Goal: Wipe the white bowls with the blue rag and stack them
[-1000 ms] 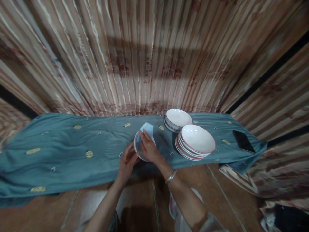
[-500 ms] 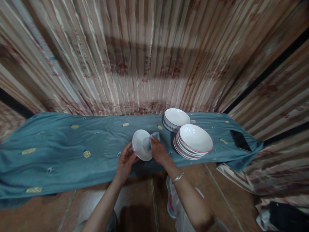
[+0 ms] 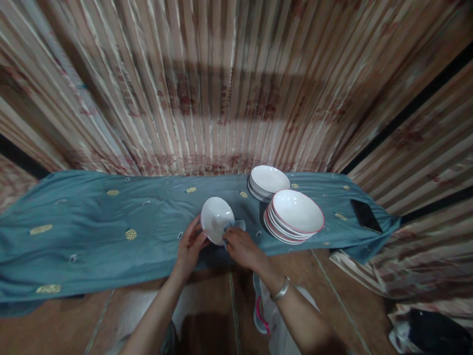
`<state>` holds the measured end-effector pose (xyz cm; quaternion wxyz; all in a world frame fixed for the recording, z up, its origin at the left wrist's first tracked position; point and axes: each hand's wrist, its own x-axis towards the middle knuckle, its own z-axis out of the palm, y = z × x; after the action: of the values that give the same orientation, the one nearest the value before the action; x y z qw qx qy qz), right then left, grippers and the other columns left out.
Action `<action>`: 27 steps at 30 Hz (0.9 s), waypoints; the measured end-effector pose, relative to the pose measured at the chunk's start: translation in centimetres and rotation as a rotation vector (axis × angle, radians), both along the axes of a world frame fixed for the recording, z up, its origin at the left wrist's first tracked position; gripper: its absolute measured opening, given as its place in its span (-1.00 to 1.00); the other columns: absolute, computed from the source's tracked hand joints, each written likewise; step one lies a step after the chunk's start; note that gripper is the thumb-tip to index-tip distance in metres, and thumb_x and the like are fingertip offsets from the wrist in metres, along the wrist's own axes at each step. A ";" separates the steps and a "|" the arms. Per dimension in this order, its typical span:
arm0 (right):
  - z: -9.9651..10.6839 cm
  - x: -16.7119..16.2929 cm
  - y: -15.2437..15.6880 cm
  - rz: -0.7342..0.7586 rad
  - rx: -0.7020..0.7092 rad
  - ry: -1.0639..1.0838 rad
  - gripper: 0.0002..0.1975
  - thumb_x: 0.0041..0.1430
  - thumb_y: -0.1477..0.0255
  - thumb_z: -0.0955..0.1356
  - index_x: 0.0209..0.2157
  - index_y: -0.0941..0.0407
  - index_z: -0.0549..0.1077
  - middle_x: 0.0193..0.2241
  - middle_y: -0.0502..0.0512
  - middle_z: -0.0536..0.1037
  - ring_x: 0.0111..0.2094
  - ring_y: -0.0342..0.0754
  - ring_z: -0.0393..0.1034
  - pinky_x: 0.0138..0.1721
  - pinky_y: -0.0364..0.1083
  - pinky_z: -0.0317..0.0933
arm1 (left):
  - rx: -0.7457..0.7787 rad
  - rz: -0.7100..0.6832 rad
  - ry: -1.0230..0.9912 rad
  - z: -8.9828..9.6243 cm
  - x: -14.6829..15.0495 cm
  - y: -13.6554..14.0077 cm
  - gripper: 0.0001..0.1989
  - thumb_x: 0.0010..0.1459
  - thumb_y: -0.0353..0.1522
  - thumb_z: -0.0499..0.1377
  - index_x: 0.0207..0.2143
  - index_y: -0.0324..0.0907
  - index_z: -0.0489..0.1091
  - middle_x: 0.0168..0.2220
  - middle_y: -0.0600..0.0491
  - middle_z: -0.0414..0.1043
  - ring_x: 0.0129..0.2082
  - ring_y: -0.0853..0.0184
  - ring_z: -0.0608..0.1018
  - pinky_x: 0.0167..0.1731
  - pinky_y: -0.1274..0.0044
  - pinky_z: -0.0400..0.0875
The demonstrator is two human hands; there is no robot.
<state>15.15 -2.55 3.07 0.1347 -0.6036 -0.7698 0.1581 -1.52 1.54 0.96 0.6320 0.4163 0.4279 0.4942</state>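
Observation:
A small white bowl (image 3: 216, 213) is tilted with its inside facing me, held above the cloth-covered table. My left hand (image 3: 190, 244) grips its left lower rim, thumb on the front. My right hand (image 3: 242, 244), with a silver bangle on the wrist, pinches a light blue-grey cloth (image 3: 238, 225) against the bowl's lower right rim. To the right stands a stack of white bowls with red rims (image 3: 295, 214). Just behind it is a second stack of white dishes with dark rims (image 3: 269, 180).
A teal tablecloth (image 3: 92, 231) with yellow pineapple prints covers the long narrow table. A black phone (image 3: 365, 215) lies near its right end. Patterned curtains (image 3: 221, 98) hang behind, and a dark bag-like bundle (image 3: 439, 330) rests on the floor at right.
My right hand and the cloth have moved from the bowl's inner right side down to its lower right rim. My left hand keeps its hold; the bowl's inside shows more fully.

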 end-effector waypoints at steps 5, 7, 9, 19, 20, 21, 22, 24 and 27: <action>0.0 -0.1 0.6 0.056 -0.011 0.450 -0.66 0.02 0.67 0.26 -0.21 0.12 0.53 -0.19 0.09 0.57 -0.12 -0.06 0.44 -0.03 -0.08 0.24 | -0.003 0.002 0.013 0.1 0.0 0.0 -0.25 -0.16 -0.15 0.36 0.11 -0.16 0.29 -0.08 -0.07 0.50 -0.13 0.17 0.55 -0.22 0.39 0.54; -0.3 -0.5 0.9 0.022 -0.017 0.613 -0.64 0.00 0.66 0.26 -0.21 0.09 0.54 -0.20 0.05 0.58 -0.15 -0.08 0.46 -0.05 -0.09 0.25 | -0.004 0.007 0.034 0.1 0.0 0.0 -0.23 -0.16 -0.13 0.36 0.12 -0.16 0.29 -0.06 -0.09 0.50 -0.14 0.17 0.55 -0.25 0.41 0.54; -0.5 -1.0 1.2 -0.024 -0.027 0.747 -0.66 0.00 0.62 0.27 -0.22 0.09 0.55 -0.21 0.04 0.59 -0.18 -0.08 0.47 -0.07 -0.09 0.28 | -0.011 0.012 0.076 0.0 0.0 0.1 -0.20 -0.16 -0.10 0.35 0.14 -0.17 0.28 -0.04 -0.10 0.49 -0.14 0.17 0.55 -0.26 0.44 0.53; 0.7 -3.4 2.2 -0.117 0.161 0.874 -0.70 0.10 0.50 0.30 -0.11 0.09 0.50 -0.04 0.10 0.51 -0.02 -0.07 0.41 -0.01 -0.13 0.28 | 0.040 0.023 0.147 -1.2 -0.5 0.5 -0.31 -0.03 0.02 0.20 0.10 -0.14 0.35 0.17 -0.09 0.33 0.07 0.11 0.43 -0.18 0.46 0.48; 0.9 -3.5 2.4 -0.122 0.167 0.845 -0.69 0.12 0.49 0.29 -0.08 0.09 0.49 0.01 0.12 0.48 0.02 -0.07 0.38 0.01 -0.13 0.28 | 0.026 0.019 0.124 -1.3 -0.5 0.5 -0.33 -0.06 0.01 0.23 0.07 -0.11 0.37 0.16 -0.08 0.33 0.06 0.09 0.45 -0.20 0.44 0.50; 1.0 -3.5 2.8 -0.127 0.174 0.807 -0.68 0.15 0.49 0.28 -0.05 0.08 0.47 0.05 0.13 0.45 0.07 -0.06 0.35 0.04 -0.12 0.26 | 0.003 0.021 0.103 -1.4 -0.4 0.5 -0.34 -0.10 -0.01 0.26 0.04 -0.10 0.40 0.14 -0.07 0.36 0.03 0.08 0.47 -0.23 0.43 0.51; 1.1 -3.5 3.1 -0.130 0.182 0.759 -0.66 0.17 0.48 0.26 -0.02 0.07 0.46 0.09 0.14 0.42 0.12 -0.06 0.31 0.08 -0.10 0.23 | -0.022 0.021 0.087 -1.4 -0.3 0.4 -0.35 -0.14 -0.03 0.29 0.01 -0.10 0.42 0.10 -0.07 0.40 -0.01 0.07 0.49 -0.26 0.40 0.52; 1.2 -3.4 3.8 -0.132 0.202 0.658 -0.63 0.21 0.47 0.23 0.04 0.06 0.42 0.15 0.15 0.37 0.18 -0.05 0.23 0.17 -0.04 0.14 | -0.059 0.034 0.066 -1.5 -0.2 0.3 -0.38 -0.20 -0.07 0.33 -0.06 -0.13 0.45 -0.02 -0.07 0.48 -0.09 0.07 0.53 -0.26 0.35 0.53; 1.0 -3.3 4.7 -0.116 0.223 0.575 -0.60 0.25 0.48 0.19 0.10 0.06 0.37 0.18 0.14 0.33 0.23 -0.04 0.16 0.25 0.01 0.01 | -0.057 0.055 0.033 -1.4 0.1 0.1 -0.36 -0.26 -0.14 0.36 -0.06 -0.16 0.42 -0.09 -0.05 0.50 -0.11 0.09 0.54 -0.18 0.27 0.51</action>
<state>11.83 2.11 4.04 0.4210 -0.5586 -0.6770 0.2290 -1.43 1.60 -0.43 0.6229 0.3942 0.4634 0.4919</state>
